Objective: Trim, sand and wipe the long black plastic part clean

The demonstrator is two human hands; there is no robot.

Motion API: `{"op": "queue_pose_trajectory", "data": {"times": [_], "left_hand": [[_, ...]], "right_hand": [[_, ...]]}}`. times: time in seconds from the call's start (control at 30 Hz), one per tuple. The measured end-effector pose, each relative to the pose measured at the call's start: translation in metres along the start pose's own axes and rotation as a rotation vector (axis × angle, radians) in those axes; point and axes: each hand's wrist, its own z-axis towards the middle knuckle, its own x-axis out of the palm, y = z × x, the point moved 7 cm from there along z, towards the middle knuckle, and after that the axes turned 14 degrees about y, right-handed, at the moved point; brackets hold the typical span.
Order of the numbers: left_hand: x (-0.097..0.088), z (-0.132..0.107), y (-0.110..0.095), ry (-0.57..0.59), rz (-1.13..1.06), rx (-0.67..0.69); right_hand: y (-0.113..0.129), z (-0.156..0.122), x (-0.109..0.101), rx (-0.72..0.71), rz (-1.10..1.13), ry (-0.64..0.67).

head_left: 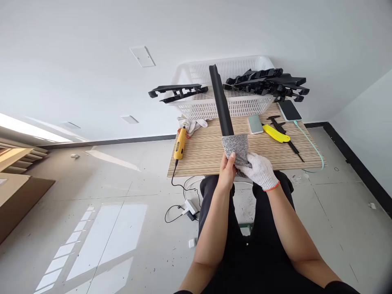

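A long black plastic trim strip [222,102] points up and away from me, over the table toward the basket. A speckled grey cloth [235,147] is wrapped around its near end, so that end is hidden. My left hand [227,170], bare, is closed on the cloth and the strip under it, thumb on top. My right hand [260,168], in a white knit glove with an orange cuff, has its fingers closed on the cloth's right edge; its fingertips are partly hidden.
A white plastic basket [196,110] holds several black trim pieces [260,83], some overhanging its rim. On the wood-striped table [202,153] lie a yellow corded rotary tool [180,143], white glove [194,125], grey-green box [255,124], yellow-handled cutter [276,134], black calipers [280,126] and charging phone [289,110].
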Motion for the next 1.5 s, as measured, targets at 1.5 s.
{"op": "queue_pose_trajectory", "data": {"times": [1.5], "left_hand": [[0.001, -0.007, -0.007, -0.078, 0.096, 0.122]], "right_hand": [[0.009, 0.004, 0.013, 0.014, -0.090, 0.030]]}}
